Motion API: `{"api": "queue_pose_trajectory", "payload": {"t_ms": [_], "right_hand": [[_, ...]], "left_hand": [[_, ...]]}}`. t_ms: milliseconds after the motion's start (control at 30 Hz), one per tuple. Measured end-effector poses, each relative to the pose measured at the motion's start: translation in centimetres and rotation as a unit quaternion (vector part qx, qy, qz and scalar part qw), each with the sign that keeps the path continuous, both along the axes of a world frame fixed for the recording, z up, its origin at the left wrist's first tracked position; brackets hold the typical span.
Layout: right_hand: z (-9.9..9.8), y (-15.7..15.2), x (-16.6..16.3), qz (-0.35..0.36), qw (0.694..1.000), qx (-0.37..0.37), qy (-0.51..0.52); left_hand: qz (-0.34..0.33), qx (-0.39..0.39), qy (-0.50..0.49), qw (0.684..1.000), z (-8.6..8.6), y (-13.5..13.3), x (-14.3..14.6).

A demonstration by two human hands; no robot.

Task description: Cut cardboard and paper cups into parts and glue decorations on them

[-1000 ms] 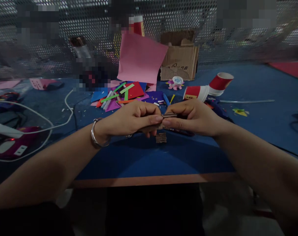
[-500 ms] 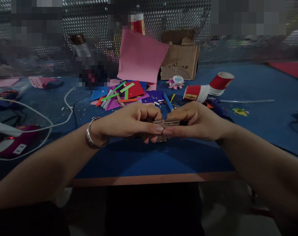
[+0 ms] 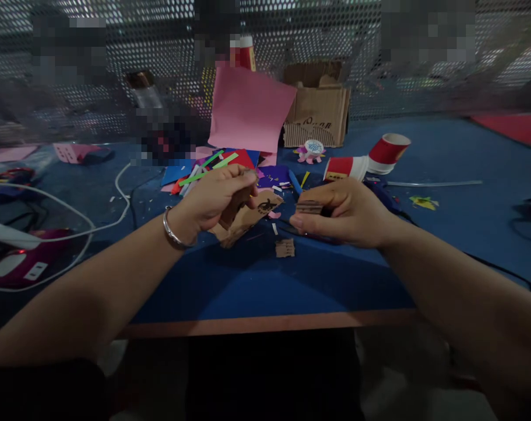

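Note:
My right hand [image 3: 347, 213] pinches a small piece of corrugated cardboard [image 3: 308, 207] between thumb and fingers. To its left, my left hand [image 3: 221, 199] is closed, with a small brownish scrap, apparently cardboard, at the thumb tip. Its curled fingers are partly hidden. Below that hand lies a larger printed cardboard piece [image 3: 254, 217], tilted on the table. Between the hands and nearer the table edge rests another corrugated scrap [image 3: 285, 248]. A dark object under my right hand is mostly covered.
Coloured paper strips [image 3: 204, 169] lie behind my left hand. Farther back stand a pink sheet [image 3: 252, 108] and a cardboard box [image 3: 320, 111]. Red-and-white paper cups [image 3: 388, 153] are at right. A purple power strip [image 3: 28, 257] with white cables sits at left.
My hands, which met over the corrugated cardboard, have drawn apart. The left moved left and up; the right keeps a piece. The larger cardboard and the scrap now show between them.

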State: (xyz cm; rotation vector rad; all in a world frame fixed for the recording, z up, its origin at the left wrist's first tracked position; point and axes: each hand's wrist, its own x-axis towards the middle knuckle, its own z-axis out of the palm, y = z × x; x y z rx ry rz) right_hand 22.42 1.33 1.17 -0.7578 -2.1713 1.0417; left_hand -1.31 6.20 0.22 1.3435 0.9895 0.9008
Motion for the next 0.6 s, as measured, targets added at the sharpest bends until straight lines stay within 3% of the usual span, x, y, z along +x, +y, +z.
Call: {"api": "queue_pose_trajectory", "payload": {"t_ms": [167, 233, 400, 600], "right_hand": [[-0.5, 0.8, -0.2, 0.037, 0.979, -0.038, -0.195], [-0.8, 0.9, -0.5, 0.028, 0.972, -0.052, -0.229], [-1.2, 0.9, -1.1, -0.003, 0.972, -0.077, -0.222], [-1.3, 1.0, -0.7, -0.160, 0.979, 0.009, -0.122]], "left_hand": [[0.006, 0.005, 0.029, 1.000, -0.5, 1.2, -0.7], [-0.008, 0.005, 0.051, 0.999, -0.4, 0.9, -0.6], [-0.063, 0.048, 0.158, 0.984, 0.1, 0.3, -0.8], [-0.095, 0.088, 0.139, 0.982, -0.1, 0.6, -1.2]]}}
